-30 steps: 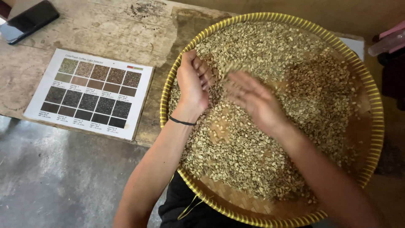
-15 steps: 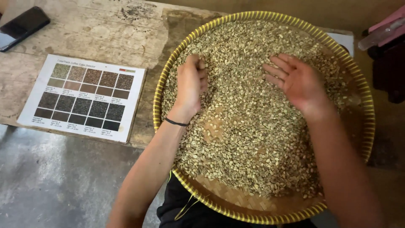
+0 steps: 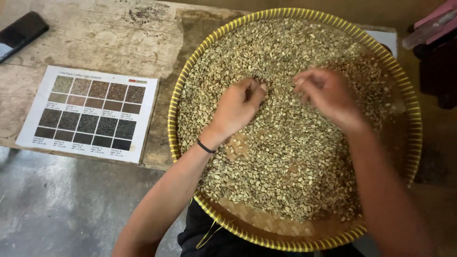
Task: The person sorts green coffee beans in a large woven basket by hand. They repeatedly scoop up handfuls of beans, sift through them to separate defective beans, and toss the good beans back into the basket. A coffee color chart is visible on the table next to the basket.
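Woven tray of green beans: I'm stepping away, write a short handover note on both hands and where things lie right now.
Left hand: loosely curled, fingertips down in the green beans near the tray's middle.
Right hand: blurred, over the beans just right of the left; what it holds cannot be told.
Woven tray: round, yellow-rimmed, on the wooden table, beans spread across most of it, bare weave at the near edge.
Colour chart sheet lies left of the tray; dark phone far left.
Done or left: nothing set apart is visible.

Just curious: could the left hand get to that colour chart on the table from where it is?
Probably yes. The left hand rests on the beans, and only the tray's low rim lies between it and the chart.
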